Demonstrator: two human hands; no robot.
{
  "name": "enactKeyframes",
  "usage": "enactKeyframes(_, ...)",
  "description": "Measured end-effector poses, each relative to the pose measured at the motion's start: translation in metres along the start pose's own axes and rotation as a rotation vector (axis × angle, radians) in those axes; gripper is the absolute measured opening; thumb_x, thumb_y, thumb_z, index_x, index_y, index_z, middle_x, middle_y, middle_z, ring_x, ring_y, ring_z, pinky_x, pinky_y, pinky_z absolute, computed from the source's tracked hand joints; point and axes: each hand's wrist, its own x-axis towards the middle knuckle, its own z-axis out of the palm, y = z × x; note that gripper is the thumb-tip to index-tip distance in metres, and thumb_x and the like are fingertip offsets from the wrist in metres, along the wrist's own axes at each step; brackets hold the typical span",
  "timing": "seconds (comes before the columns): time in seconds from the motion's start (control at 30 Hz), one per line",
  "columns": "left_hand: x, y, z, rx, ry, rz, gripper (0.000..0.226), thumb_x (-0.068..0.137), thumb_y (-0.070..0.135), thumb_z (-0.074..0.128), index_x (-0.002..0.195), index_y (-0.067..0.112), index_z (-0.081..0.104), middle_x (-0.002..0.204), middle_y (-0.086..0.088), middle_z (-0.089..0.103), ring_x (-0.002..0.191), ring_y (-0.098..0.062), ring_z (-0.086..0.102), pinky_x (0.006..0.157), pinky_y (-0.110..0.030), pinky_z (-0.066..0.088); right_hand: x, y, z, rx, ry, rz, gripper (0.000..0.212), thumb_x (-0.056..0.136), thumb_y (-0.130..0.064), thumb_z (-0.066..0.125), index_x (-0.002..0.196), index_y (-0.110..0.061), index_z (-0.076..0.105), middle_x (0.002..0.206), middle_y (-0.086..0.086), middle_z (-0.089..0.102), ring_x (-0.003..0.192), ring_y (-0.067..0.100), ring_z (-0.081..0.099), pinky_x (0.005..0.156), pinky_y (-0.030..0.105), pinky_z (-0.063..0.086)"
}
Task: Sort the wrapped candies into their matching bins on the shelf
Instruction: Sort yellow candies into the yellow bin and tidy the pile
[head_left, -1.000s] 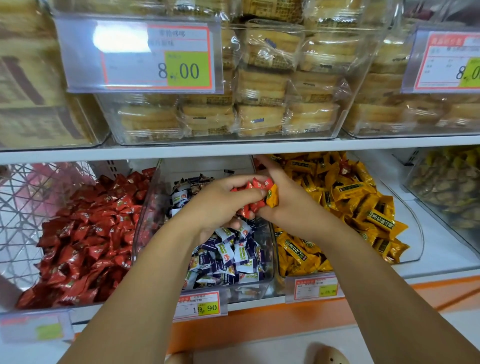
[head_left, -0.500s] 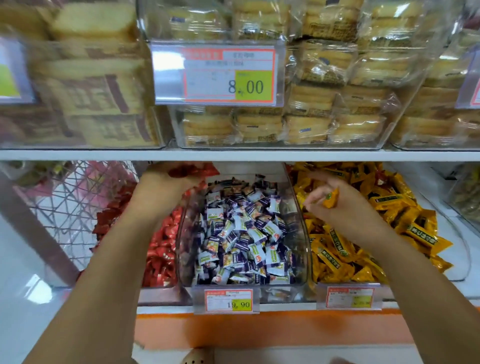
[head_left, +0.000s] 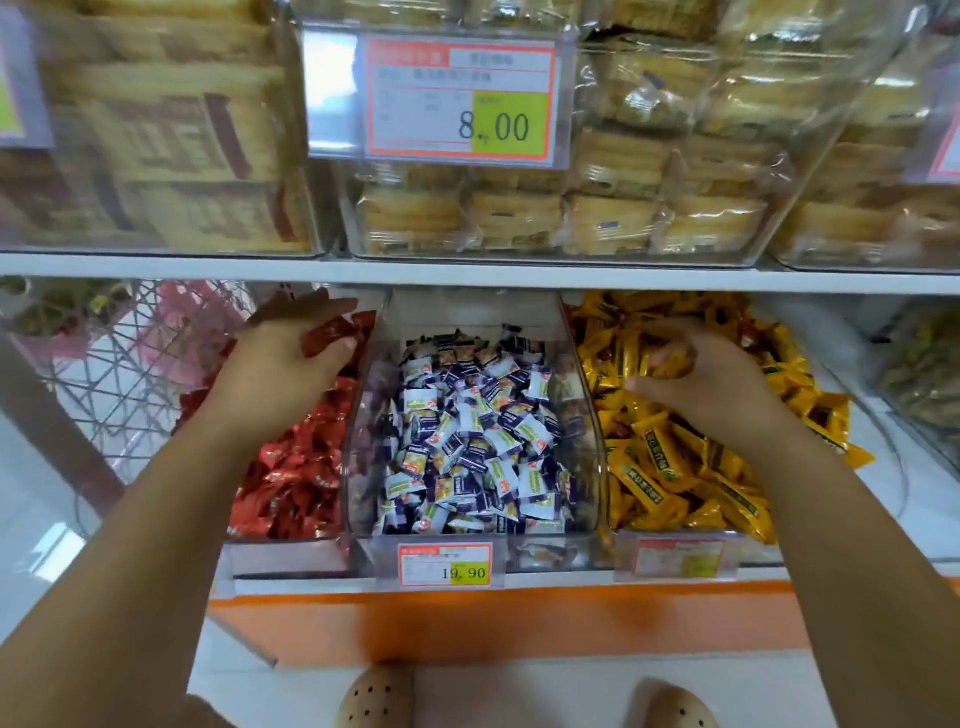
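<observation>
Three clear bins stand side by side on the lower shelf. The left bin holds red candies (head_left: 291, 478), the middle bin (head_left: 582, 415) purple-and-white candies (head_left: 467, 441), and the right bin yellow candies (head_left: 670, 473). My left hand (head_left: 283, 364) hovers over the back of the red pile and holds a few red wrapped candies (head_left: 331, 332) between fingers and thumb. My right hand (head_left: 717, 379) is over the yellow pile, its fingers curled round a yellow wrapped candy (head_left: 672, 362).
The upper shelf (head_left: 467, 273) carries clear boxes of packaged cakes (head_left: 613, 218) behind a price tag (head_left: 460, 98). A wire basket (head_left: 119, 364) stands at the left and a bin of greenish sweets (head_left: 924, 374) at the far right. My beige shoes (head_left: 374, 696) show below.
Both hands were together over the middle bin with red and yellow candies. They have parted: the left went to the red bin, the right to the yellow bin.
</observation>
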Motion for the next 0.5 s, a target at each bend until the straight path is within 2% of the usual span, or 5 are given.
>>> enactKeyframes(0.1,-0.020,0.057,0.029,0.031,-0.167,0.192,0.041,0.092,0.035,0.057,0.134,0.033,0.053,0.121,0.012,0.055,0.112,-0.005,0.048,0.092,-0.019,0.033,0.007,0.004,-0.008,-0.001,0.066,0.008,0.054,0.080,-0.026,0.076,0.128,-0.018,0.053,0.088,-0.004,0.061,0.079,0.010,0.053,0.066,0.025,0.040)
enactKeyframes(0.23,-0.039,0.098,0.076,-0.034,-0.443,0.270,0.059,0.091,0.050,0.047,0.146,0.039,0.031,0.153,0.018,0.024,0.134,0.008,0.017,0.106,-0.013,0.011,0.011,0.005,-0.015,-0.226,0.155,-0.039,0.045,0.085,-0.026,0.071,0.127,-0.016,0.056,0.097,0.003,0.063,0.088,0.017,0.054,0.069,0.017,0.031)
enactKeyframes(0.3,-0.036,0.105,0.092,-0.011,-0.536,0.248,0.068,0.088,0.057,0.042,0.150,0.039,0.019,0.157,0.019,0.011,0.141,0.004,0.007,0.109,-0.015,0.006,0.010,-0.002,-0.013,-0.294,0.170,-0.134,0.034,0.088,-0.021,0.067,0.121,-0.017,0.063,0.105,0.004,0.065,0.088,0.010,0.058,0.069,0.013,0.035)
enactKeyframes(0.4,-0.030,0.104,0.106,0.063,-0.618,0.283,0.082,0.078,0.067,0.034,0.151,0.039,0.009,0.157,0.022,-0.001,0.142,0.003,-0.005,0.114,-0.021,0.000,0.009,-0.011,0.003,-0.210,-0.104,-0.217,0.023,0.094,-0.011,0.056,0.111,-0.018,0.070,0.107,-0.002,0.067,0.080,-0.010,0.057,0.068,0.003,0.038)
enactKeyframes(0.5,-0.024,0.097,0.111,0.040,-0.679,0.304,0.084,0.075,0.070,0.036,0.149,0.044,0.006,0.152,0.031,-0.008,0.134,0.014,-0.015,0.115,-0.022,-0.003,0.016,-0.004,0.022,-0.351,-0.393,-0.190,0.032,0.098,-0.010,0.047,0.126,-0.018,0.059,0.133,0.010,0.055,0.120,0.018,0.051,0.083,0.018,0.037)
